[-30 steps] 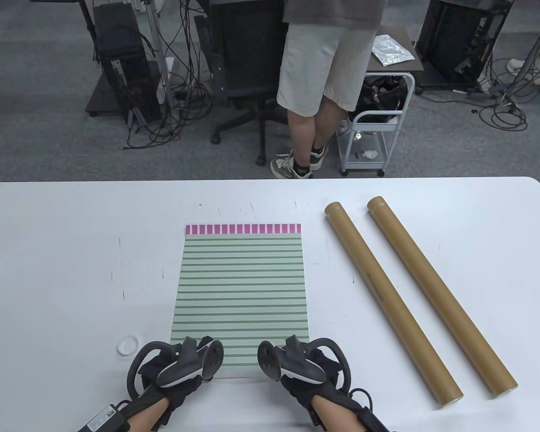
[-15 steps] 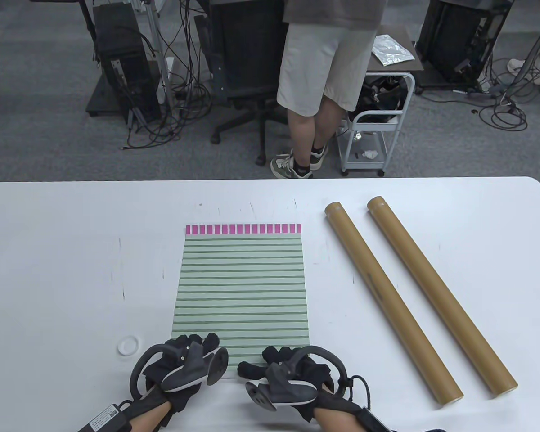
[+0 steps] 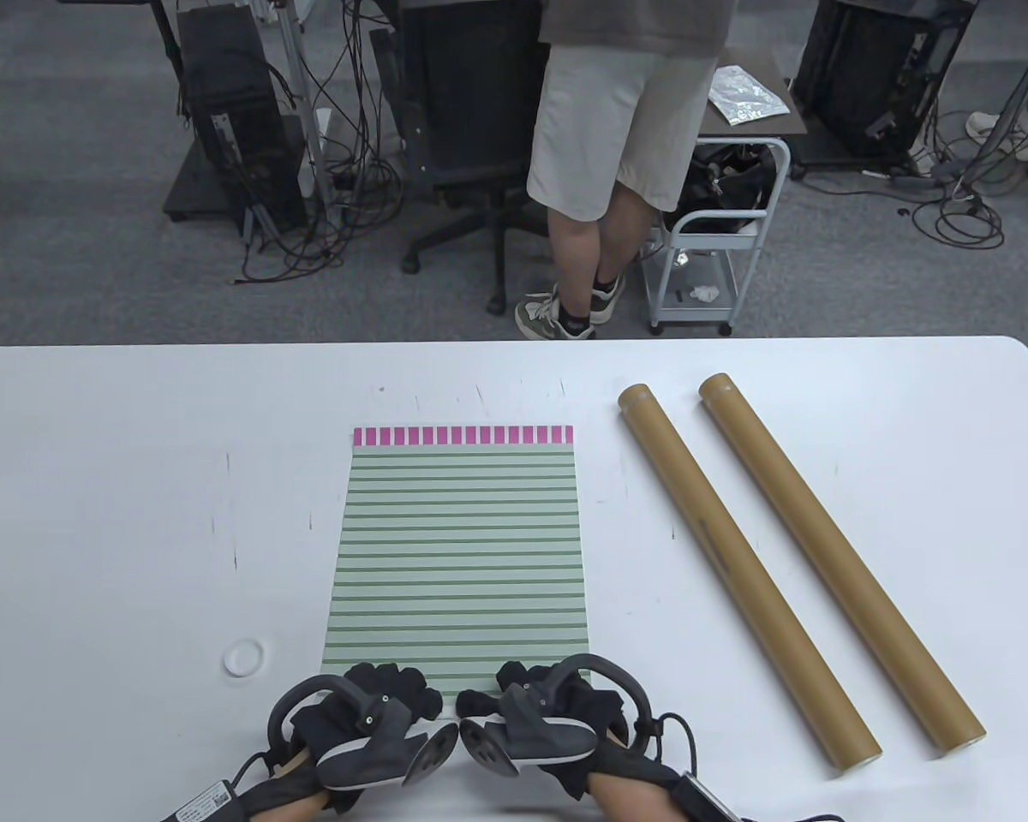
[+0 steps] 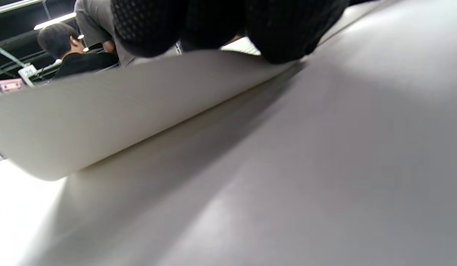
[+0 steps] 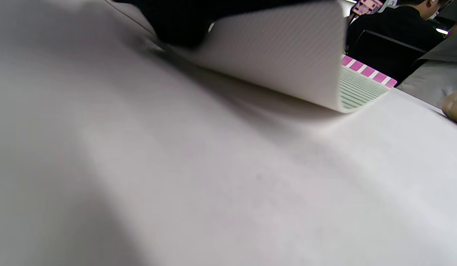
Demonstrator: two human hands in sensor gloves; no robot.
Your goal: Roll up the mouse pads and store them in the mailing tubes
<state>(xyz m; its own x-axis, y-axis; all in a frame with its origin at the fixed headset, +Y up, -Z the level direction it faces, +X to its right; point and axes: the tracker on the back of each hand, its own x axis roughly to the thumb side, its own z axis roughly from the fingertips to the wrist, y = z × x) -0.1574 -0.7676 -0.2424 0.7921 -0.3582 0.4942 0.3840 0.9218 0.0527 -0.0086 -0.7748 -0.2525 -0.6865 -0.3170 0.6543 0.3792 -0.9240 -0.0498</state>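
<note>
Here, on a white worktop (image 3: 94,479), a small white disc (image 3: 244,658), perhaps a tube cap, lies near the left hand (image 3: 368,728). That hand's fingers (image 3: 394,685) curl over the near edge of the mouse pad (image 3: 458,548), gripping it. The left wrist view shows the pad's pale underside (image 4: 114,111) lifted and curving off the worktop beneath the dark fingertips (image 4: 280,33).

The pad, pale green with darker stripes and a pink checked band at its far end, lies flat in the middle of the worktop, lengthwise away from the person. Only its near edge is raised.

Just beside the left hand, the right hand (image 3: 557,728) grips the same edge, fingers (image 3: 514,685) wrapped over it. The right wrist view shows the turned-up corner (image 5: 306,70) with the stripes beyond.

To the right, well apart from the pad, two brown mailing tubes (image 3: 741,565) lie side by side, angled, not touching the pad.

Likely risks: both hands sit close together at the middle of the edge, so the outer corners may lag and the roll may start loose or skewed, coning to one side. A slack first turn could give a roll too fat for a tube. The pad might also slide away rather than curl if pushed forward too hard.
</note>
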